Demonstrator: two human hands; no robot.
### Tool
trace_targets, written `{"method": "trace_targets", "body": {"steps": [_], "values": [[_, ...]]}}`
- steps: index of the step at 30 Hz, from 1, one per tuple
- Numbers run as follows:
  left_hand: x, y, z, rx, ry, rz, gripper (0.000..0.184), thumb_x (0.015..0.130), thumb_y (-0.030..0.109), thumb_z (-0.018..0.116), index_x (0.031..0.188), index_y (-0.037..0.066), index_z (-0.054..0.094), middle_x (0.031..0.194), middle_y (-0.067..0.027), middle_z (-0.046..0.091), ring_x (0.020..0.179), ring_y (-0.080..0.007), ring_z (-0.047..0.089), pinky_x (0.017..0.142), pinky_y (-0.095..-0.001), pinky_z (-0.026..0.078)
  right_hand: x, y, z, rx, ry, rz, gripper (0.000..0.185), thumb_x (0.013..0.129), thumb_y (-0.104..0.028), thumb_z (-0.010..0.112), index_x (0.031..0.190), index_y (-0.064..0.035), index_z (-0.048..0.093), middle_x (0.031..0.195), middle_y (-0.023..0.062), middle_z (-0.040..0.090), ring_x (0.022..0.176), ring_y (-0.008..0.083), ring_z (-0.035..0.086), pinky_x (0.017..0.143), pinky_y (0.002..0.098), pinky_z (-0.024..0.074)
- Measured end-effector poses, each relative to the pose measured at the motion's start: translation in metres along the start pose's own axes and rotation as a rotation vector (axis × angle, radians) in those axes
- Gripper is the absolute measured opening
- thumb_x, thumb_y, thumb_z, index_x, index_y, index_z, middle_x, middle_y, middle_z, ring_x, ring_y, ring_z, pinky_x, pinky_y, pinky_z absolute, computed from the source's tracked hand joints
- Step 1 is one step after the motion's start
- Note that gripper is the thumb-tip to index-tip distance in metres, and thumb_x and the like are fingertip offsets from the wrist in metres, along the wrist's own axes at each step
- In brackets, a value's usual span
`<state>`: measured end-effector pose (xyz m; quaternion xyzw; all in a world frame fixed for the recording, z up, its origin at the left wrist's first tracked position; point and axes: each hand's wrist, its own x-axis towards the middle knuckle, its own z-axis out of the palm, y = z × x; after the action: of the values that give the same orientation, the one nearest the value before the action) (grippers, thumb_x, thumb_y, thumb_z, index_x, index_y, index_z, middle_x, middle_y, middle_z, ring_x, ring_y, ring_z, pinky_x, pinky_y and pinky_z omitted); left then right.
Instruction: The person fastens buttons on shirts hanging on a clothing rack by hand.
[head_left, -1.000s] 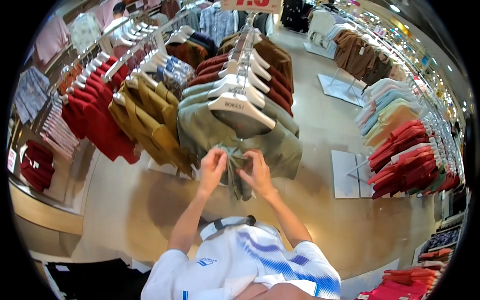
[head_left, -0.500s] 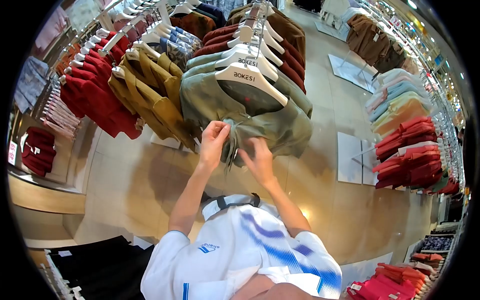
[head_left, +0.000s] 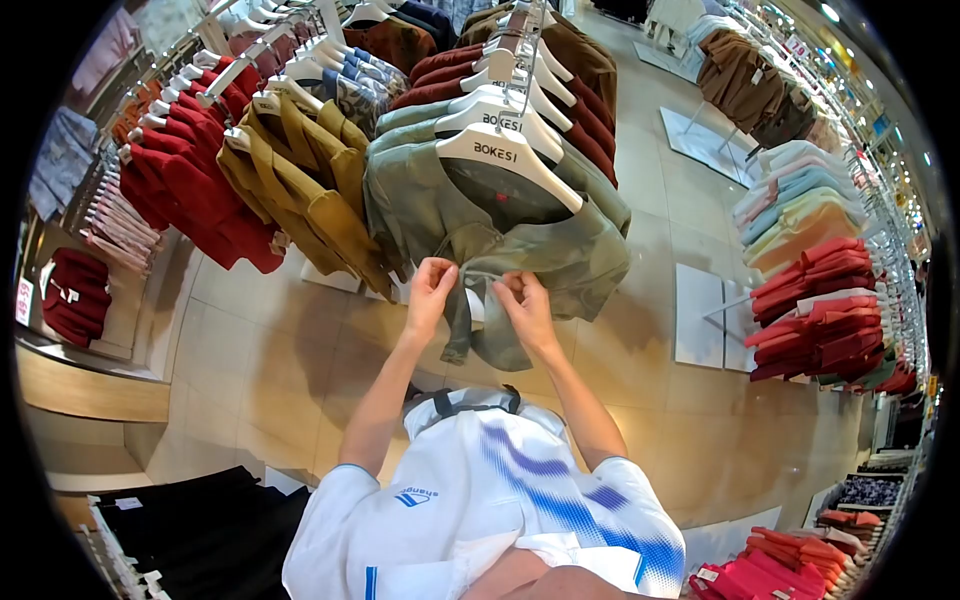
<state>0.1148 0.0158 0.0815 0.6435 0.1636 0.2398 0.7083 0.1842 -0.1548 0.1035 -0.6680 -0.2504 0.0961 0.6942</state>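
Observation:
A grey-green garment (head_left: 570,265) hangs on a white hanger (head_left: 500,152) marked BOKESI at the front of the middle rack. At its lower front, my left hand (head_left: 430,292) pinches the fabric left of centre. A short way to the right, my right hand (head_left: 524,300) has its fingers closed on the same cloth. Between the hands the fabric is stretched, and two loose ends hang below them. More grey-green garments hang right behind this one.
Mustard garments (head_left: 300,190) and red garments (head_left: 190,185) hang to the left. Coral-red garments (head_left: 825,320) hang on a rack at the right. Black folded clothing (head_left: 215,530) lies at the lower left, and pink clothing (head_left: 770,570) at the lower right.
My right hand's fingers have closed on the cloth. The knotted-looking front has come apart into two hanging ends. Earlier, the view shifted and the rack came to stand higher in it.

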Motion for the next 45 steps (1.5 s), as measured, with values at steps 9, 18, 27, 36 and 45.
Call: {"method": "trace_targets", "body": {"steps": [9,18,27,36,45], "values": [[-0.006,-0.099,0.013,0.544,-0.056,0.42,0.043,0.076,0.0,0.064,0.114,-0.007,0.046,0.11,-0.0205,0.049,0.101,-0.0456,0.05,0.09,-0.038,0.044,-0.003,-0.009,-0.004,0.369,-0.132,0.061,0.01,0.096,-0.003,0.06,0.103,-0.0026,0.054,0.082,-0.003,0.054,0.074,0.0033,0.048,0.066,0.0199,0.0399],[-0.009,-0.069,-0.019,0.073,-0.115,-0.086,0.018,0.094,0.013,0.068,0.094,0.0,0.056,0.08,0.0023,0.054,0.077,-0.0057,0.048,0.066,-0.0232,0.039,-0.004,-0.015,-0.038,-0.275,-0.205,-0.128,0.019,0.086,0.0,0.064,0.105,-0.0011,0.068,0.102,0.005,0.068,0.092,0.0165,0.063,0.08,0.0285,0.0474],[-0.023,-0.058,-0.042,0.064,-0.23,-0.145,0.012,0.095,0.01,0.065,0.095,0.003,0.055,0.082,0.0047,0.052,0.074,-0.0051,0.045,0.067,-0.0218,0.038,-0.007,0.008,-0.038,-0.669,-0.187,-0.294,0.019,0.076,-0.004,0.073,0.095,-0.007,0.07,0.088,0.011,0.061,0.085,0.0323,0.062,0.075,0.04,0.05],[-0.028,-0.074,-0.06,0.375,-0.156,-0.014,0.014,0.097,0.013,0.061,0.097,0.0,0.056,0.078,0.0021,0.052,0.07,-0.0068,0.045,0.062,-0.0253,0.038,-0.008,-0.015,-0.04,-0.907,-0.02,-0.653,0.019,0.072,-0.008,0.075,0.09,-0.0104,0.067,0.105,0.0109,0.059,0.097,0.0321,0.056,0.083,0.0431,0.0468],[-0.044,-0.02,0.006,0.126,-0.076,0.033,0.017,0.101,0.015,0.057,0.092,0.003,0.05,0.076,0.0045,0.043,0.068,-0.0045,0.038,0.059,-0.0225,0.035,-0.002,-0.003,-0.021,-0.715,-0.133,-0.713,0.018,0.078,-0.007,0.072,0.091,-0.0059,0.059,0.093,0.0079,0.063,0.09,0.0275,0.061,0.085,0.0396,0.0462]]}}
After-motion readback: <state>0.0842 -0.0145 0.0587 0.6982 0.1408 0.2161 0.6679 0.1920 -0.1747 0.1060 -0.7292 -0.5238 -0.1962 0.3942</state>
